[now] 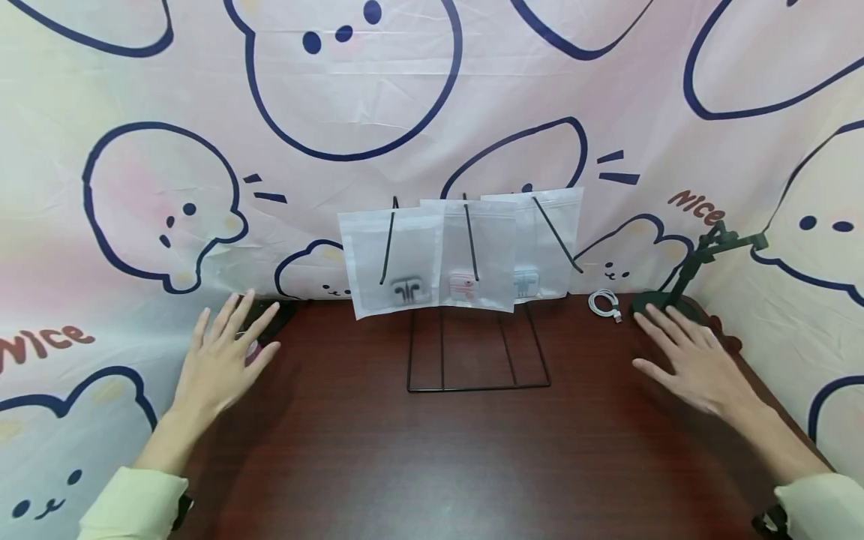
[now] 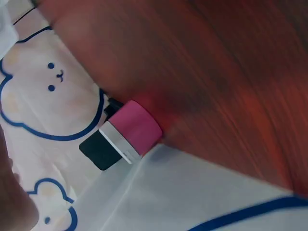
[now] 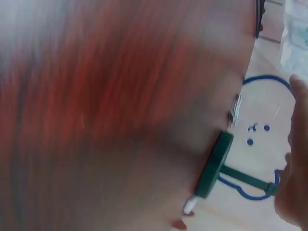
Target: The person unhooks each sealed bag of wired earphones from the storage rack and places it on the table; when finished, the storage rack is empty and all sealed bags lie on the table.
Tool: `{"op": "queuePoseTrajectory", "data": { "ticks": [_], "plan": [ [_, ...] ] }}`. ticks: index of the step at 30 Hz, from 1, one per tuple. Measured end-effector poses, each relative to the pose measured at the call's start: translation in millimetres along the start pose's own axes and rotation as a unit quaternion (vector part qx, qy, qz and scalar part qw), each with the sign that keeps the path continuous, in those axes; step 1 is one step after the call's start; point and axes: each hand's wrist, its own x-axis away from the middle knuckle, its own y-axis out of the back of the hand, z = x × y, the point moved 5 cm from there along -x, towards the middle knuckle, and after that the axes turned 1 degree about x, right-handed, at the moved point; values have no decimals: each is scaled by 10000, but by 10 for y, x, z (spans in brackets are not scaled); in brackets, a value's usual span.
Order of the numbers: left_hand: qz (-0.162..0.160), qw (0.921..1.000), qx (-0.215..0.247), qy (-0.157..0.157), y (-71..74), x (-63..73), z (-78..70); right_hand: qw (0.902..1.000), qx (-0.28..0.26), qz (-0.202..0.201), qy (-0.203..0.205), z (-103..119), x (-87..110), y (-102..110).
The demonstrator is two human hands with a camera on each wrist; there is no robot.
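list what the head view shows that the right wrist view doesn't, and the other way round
Only the head view: the person's left grip with spread fingers, the pink object partly behind it, and the leftmost bag with its dark contents.

Only the right wrist view: a small white object by the lamp's base; what it is, I cannot tell.

Both: the green lamp, white cable, brown table, printed cloth and right grip, the last only partly in the wrist view.

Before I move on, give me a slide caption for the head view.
Outspread left hand and right hand flank a black wire rack hung with three translucent pouches on a brown table.
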Motion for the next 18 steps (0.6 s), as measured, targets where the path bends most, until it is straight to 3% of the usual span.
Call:
{"op": "queuePoseTrajectory", "data": {
  "ticks": [2, 5, 8, 11, 13, 16, 18],
  "plan": [
    [66, 9985, 454, 307, 10, -14, 32, 9955, -914, 239, -91, 75, -16, -57],
    [167, 9907, 1170, 673, 32, -54, 71, 9684, -2313, 825, -442, 177, -41, -156],
    [327, 9754, 1957, 958, 55, -98, 87, 9274, -3443, 1255, -751, 283, -71, -244],
    [538, 9558, 2632, 1198, 87, -151, 65, 8894, -4295, 1330, -819, 398, -117, -316],
    [644, 9458, 2892, 1331, 106, -193, 34, 8570, -4944, 1253, -736, 487, -165, -366],
    [703, 9317, 3241, 1483, 125, -270, -26, 7992, -5849, 1204, -691, 632, -244, -461],
    [666, 9225, 3470, 1552, 129, -335, -74, 7711, -6202, 1257, -703, 724, -309, -539]
  ]
}}
